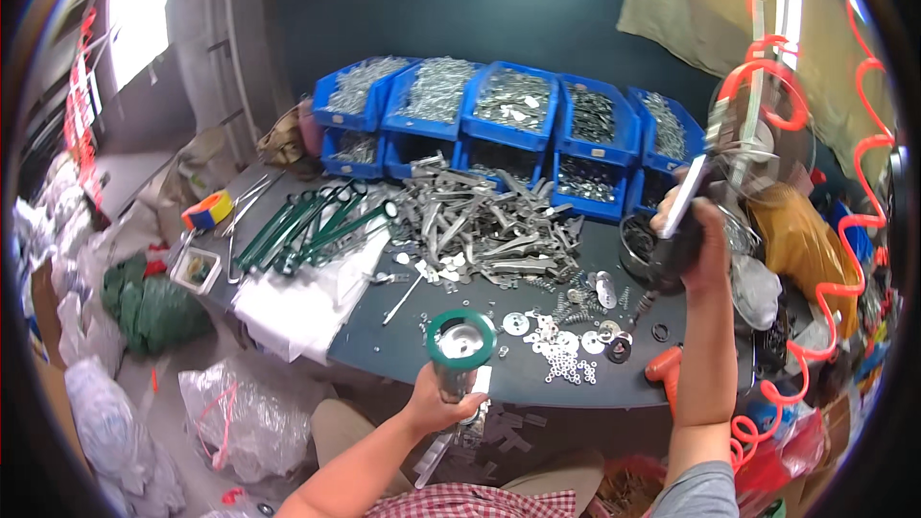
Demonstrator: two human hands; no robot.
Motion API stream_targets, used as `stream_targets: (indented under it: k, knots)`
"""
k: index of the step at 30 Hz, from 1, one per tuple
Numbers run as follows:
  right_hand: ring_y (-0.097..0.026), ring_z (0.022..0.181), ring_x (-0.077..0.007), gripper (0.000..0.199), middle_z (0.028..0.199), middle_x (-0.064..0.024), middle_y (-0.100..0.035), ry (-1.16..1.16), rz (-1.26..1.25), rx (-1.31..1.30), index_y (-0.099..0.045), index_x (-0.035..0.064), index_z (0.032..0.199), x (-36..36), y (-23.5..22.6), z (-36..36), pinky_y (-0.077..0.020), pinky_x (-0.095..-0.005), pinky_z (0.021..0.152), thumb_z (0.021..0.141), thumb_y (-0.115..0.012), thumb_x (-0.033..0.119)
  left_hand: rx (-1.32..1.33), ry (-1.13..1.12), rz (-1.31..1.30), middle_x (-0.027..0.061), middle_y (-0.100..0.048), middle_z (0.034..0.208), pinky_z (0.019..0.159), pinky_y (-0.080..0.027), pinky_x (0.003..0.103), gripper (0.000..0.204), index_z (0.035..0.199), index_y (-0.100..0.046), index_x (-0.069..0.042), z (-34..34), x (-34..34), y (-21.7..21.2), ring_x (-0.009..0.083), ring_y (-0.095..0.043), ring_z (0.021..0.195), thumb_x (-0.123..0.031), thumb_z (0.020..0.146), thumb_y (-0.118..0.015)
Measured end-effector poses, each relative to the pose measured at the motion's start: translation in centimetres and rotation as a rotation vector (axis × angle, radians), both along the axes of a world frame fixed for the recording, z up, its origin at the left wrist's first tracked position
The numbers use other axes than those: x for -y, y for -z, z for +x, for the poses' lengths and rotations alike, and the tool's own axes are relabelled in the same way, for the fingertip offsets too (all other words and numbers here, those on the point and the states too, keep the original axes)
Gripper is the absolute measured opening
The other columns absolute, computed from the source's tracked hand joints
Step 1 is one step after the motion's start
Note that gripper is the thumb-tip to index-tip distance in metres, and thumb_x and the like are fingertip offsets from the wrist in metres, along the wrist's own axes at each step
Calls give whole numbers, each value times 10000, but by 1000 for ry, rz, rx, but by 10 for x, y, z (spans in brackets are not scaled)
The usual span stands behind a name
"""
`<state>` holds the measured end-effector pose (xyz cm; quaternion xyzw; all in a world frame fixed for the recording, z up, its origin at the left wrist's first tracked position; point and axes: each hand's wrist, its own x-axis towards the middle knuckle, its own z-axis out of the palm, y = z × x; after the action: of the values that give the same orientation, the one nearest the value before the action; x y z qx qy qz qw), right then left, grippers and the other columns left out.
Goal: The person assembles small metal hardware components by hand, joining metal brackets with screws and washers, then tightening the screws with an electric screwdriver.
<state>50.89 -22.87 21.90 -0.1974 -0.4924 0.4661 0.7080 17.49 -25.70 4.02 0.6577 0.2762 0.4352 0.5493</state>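
Here, your dark worktable [403,326] is the biggest thing in front of you, and everything else sits relative to it. Along its far edge runs a stacked row of blue bins [499,115] filled with grey metal parts. Just in front of the bins, near the table's middle, lies a heap of grey metal pieces [489,221]. Toward the table's far left lies a bundle of green-handled tools [307,225], partly on a white sheet [297,297] that droops over the left near edge. Off the table's right end, a red coiled air hose [854,182] hangs in loops (it curls down past the edge). On the near right part of the table, washers and small rings [566,341] lie scattered.

Your right hand [696,240] is raised above the table's right side, wrapped tightly around a dark power tool [672,254] whose bit points down at the tabletop. Your left hand [436,408] is at the table's near edge, gripping a cylindrical part with a green ring top [460,345], held upright just over the edge, close to the scattered washers.
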Motion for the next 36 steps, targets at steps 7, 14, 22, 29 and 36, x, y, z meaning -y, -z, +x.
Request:
stream_targets:
  k: [7,14,22,29,36]
  knots:
    - [-553,977,-269,445,1223,-213,-469,-87,347,-137,-409,-19,1197,16,-101,-155,-412,-440,916,802,-526,148,95,69,-50,14,-528,882,732,-434,248,597,1049,-443,-48,-4,-7,-21,92,-506,788,-111,588,-817]
    - [-601,756,-201,277,868,-112,-596,-27,391,134,-540,24,998,16,-104,-196,-475,-339,678,730,-590,71,-38,372,8,16,-555,1070,893,-375,283,707,1143,-484,-73,-13,-18,-60,105,-497,980,-146,547,-856]
    - [-545,770,-217,544,905,-138,-542,83,393,251,-337,9,1271,22,-100,-211,-451,-356,706,761,-511,84,-21,352,-84,2,-553,1063,889,-374,276,749,1168,-456,-63,-11,-19,-63,91,-481,991,-166,547,-861]
    - [-571,734,-130,490,897,-80,-579,22,416,174,-414,27,1194,23,-91,-235,-473,-272,680,744,-610,32,-72,317,-123,-29,-538,836,709,-433,240,555,982,-501,-77,-15,-24,-58,64,-502,782,-171,563,-851]
    - [-586,678,-154,439,744,-91,-591,520,433,332,-437,-26,1042,44,-98,-241,-471,-277,638,645,-613,37,54,367,-68,-15,-441,750,605,-408,241,503,932,-458,-91,-11,-28,-53,103,-464,713,55,552,-754]
